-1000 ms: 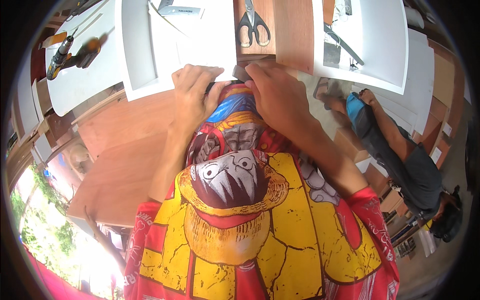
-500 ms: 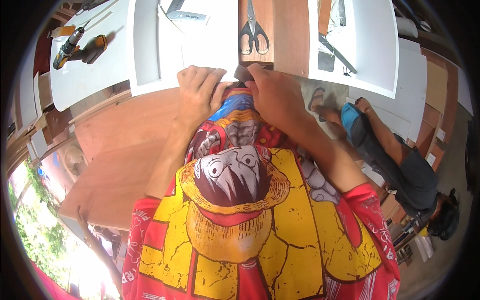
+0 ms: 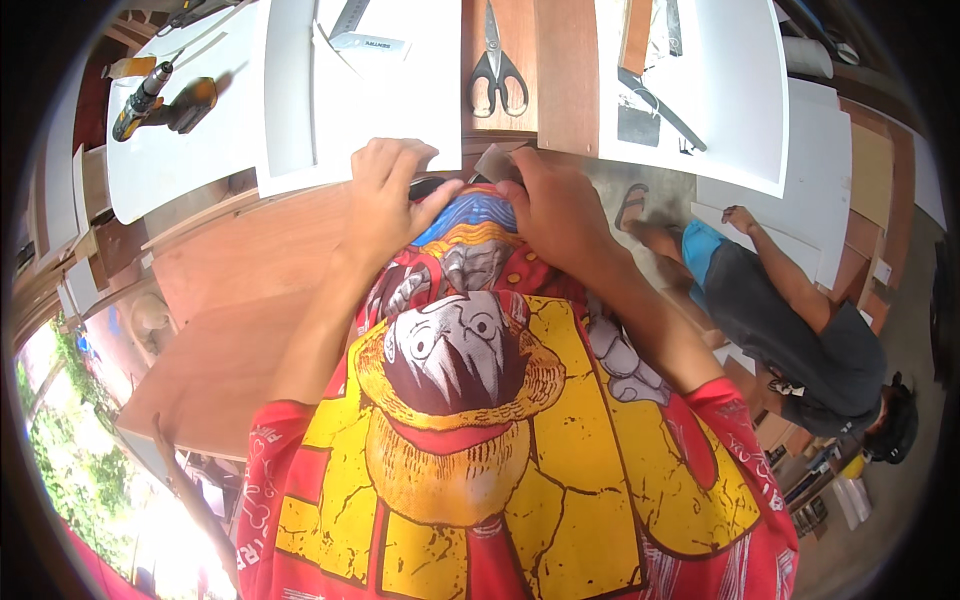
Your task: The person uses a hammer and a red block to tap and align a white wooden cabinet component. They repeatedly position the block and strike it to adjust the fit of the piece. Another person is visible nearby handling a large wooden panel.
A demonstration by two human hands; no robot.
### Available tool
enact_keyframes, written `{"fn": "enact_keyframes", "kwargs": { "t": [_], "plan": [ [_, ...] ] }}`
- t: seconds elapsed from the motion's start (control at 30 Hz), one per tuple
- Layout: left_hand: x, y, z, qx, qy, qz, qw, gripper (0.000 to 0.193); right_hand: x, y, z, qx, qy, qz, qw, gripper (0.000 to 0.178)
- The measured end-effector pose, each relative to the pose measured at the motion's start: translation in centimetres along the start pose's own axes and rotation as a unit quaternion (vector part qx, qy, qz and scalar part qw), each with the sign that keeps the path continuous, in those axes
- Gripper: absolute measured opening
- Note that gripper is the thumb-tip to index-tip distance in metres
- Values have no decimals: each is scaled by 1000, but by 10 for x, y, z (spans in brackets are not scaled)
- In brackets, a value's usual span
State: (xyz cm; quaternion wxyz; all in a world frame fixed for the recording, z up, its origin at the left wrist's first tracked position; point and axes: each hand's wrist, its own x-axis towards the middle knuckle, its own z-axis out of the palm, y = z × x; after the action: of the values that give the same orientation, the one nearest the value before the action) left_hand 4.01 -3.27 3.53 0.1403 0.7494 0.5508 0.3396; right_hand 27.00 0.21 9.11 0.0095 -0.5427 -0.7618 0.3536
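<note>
My left hand (image 3: 385, 200) is at the near edge of a white panel (image 3: 390, 105), its fingers over the edge and its thumb spread apart from them. Between thumb and finger, my right hand (image 3: 560, 205) pinches a small brownish-grey piece (image 3: 495, 162) that looks like a scrap of sandpaper. This piece is just past the panel's near right corner, in front of the gap between two white panels. Black-handled scissors (image 3: 497, 85) lie on the wood in that gap, beyond my hands. A metal square (image 3: 370, 43) rests on the left panel.
A second white panel (image 3: 740, 120) at the right carries a dark strip (image 3: 665, 112) and a wooden piece. Far left, a cordless drill (image 3: 145, 100) stands on a white board. Brown wooden boards (image 3: 240, 260) lie at my left. Another person (image 3: 790, 300) is at the right.
My left thumb has drawn away from the panel edge, and the hand has opened. The small brownish-grey piece has shifted slightly and tilted in my right hand. The view has moved a little.
</note>
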Motion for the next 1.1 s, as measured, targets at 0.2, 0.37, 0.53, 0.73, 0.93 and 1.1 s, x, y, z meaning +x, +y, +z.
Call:
{"fn": "enact_keyframes", "kwargs": {
  "t": [0.2,0.37,0.53,0.73,0.93,1.1],
  "plan": [
    [-1,-14,3,-12,12,34,999,29,6,1,5,6,19,-6,1000,24],
    [8,-36,-3,-13,-39,83,996,23,12,-5,9,17,21,-16,1000,23],
    [7,-46,-4,-17,-31,124,992,24,13,-1,16,22,46,-11,999,24],
    [4,-49,0,-23,-31,121,992,28,17,2,20,2,60,-16,998,27],
    [8,-42,3,-33,-27,129,991,28,37,14,33,-31,148,-115,982,25],
    [10,-40,6,-43,-18,128,991,27,53,4,18,5,148,-88,985,27]
  ]
}}
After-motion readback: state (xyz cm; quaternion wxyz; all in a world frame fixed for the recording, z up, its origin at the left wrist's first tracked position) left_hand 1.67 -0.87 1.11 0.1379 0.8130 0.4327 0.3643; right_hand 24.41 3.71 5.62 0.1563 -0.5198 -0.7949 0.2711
